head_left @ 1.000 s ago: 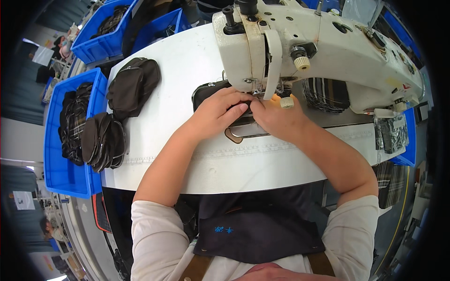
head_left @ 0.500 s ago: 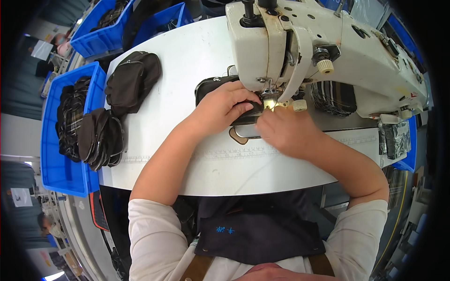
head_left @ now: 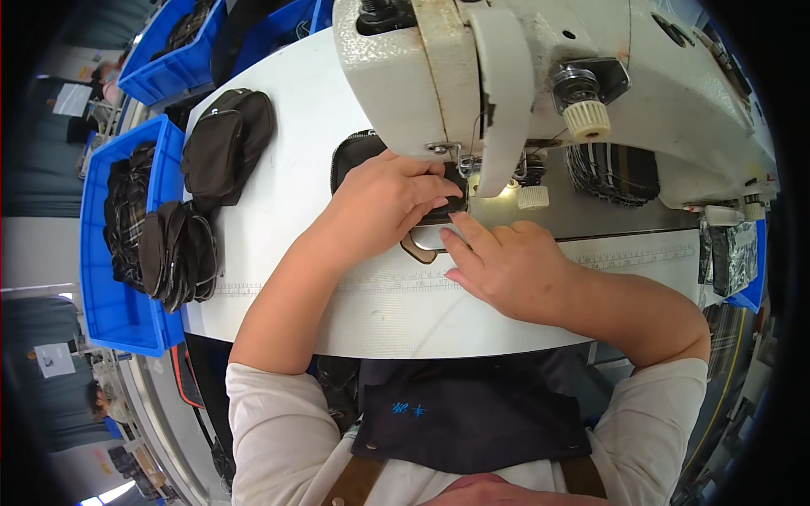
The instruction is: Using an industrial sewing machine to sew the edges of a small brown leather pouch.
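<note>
A white sewing machine (head_left: 422, 80) fills the upper middle, its small lamp (head_left: 506, 192) lit beside the needle area. A dark zippered pouch piece (head_left: 354, 153) lies under it. My left hand (head_left: 381, 202) presses on that piece, fingers closed together and bent over it just left of the presser foot, hiding part of it. My right hand (head_left: 515, 270) is lower right, fingers apart, the index tip at the piece's lower edge beside my left fingertips. Whether that tip touches it I cannot tell.
Blue bins (head_left: 118, 329) of dark and plaid pieces stand left. Dark pouches (head_left: 228, 143) and a stack (head_left: 173, 253) lie on the white table (head_left: 380, 316). Plaid pieces (head_left: 609, 173) sit under the machine arm, plastic-wrapped items (head_left: 717, 261) at right. Distant co-workers (head_left: 108, 84) are at far left.
My right hand has drawn down from the needle area and spread its fingers. My left hand stays on the piece. The machine head looks larger and further left in the picture.
</note>
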Available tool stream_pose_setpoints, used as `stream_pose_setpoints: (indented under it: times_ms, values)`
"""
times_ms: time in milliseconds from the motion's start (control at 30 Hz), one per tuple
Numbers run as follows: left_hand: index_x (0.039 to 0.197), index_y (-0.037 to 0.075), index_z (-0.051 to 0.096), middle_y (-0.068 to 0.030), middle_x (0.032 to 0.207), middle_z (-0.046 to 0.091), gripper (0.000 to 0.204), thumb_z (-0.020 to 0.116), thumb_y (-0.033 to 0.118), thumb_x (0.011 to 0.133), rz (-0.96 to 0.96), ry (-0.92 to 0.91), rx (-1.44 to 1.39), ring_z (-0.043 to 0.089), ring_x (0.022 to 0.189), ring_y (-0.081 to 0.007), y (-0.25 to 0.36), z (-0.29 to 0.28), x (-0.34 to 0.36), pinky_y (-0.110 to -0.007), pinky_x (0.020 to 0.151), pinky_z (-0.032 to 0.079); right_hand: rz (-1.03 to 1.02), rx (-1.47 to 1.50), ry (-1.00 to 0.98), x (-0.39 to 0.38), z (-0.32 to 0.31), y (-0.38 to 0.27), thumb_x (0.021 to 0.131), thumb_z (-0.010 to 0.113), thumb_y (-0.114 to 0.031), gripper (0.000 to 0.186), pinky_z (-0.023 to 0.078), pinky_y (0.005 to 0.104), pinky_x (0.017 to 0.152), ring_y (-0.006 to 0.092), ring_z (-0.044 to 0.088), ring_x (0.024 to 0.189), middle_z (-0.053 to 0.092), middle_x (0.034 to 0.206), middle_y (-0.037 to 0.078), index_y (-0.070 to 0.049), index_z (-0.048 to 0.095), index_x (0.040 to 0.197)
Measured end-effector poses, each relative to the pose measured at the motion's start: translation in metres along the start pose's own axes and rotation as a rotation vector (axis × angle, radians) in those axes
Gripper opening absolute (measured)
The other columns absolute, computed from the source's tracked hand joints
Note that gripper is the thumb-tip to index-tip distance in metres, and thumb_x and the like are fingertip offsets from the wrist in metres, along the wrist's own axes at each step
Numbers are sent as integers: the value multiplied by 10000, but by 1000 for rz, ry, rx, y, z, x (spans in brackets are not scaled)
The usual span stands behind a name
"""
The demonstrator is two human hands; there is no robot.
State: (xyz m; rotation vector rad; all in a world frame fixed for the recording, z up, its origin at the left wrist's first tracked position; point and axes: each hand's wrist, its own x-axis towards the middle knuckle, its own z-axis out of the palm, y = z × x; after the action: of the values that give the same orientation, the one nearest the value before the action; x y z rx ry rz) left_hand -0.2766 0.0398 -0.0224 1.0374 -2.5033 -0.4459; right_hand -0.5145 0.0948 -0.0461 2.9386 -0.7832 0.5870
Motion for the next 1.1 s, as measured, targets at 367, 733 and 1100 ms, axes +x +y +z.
stream_pose_setpoints:
  times_ms: [367,733,1100]
  values:
    - [1119,174,809,-57,1062,726,343,777,29,809,94,25,126,693,976,-281,4,0,1,-402,778,565,-28,0,-24,0,2,-2,955,709,-276,388,513,332,532,184,666,640,711,1217,247,41,704,1179]
    - [1043,110,813,-21,1020,732,251,750,103,801,42,88,193,684,985,-257,10,2,3,-380,842,558,90,36,-26,3,6,1,857,818,-328,439,540,357,613,227,658,671,635,1309,141,-62,718,1192]
    - [1053,123,823,-13,1074,775,261,758,111,800,22,138,5,711,965,-242,-9,10,6,-363,769,591,85,50,7,6,5,7,892,789,-366,428,527,340,562,209,649,612,671,1303,179,-44,687,1154]
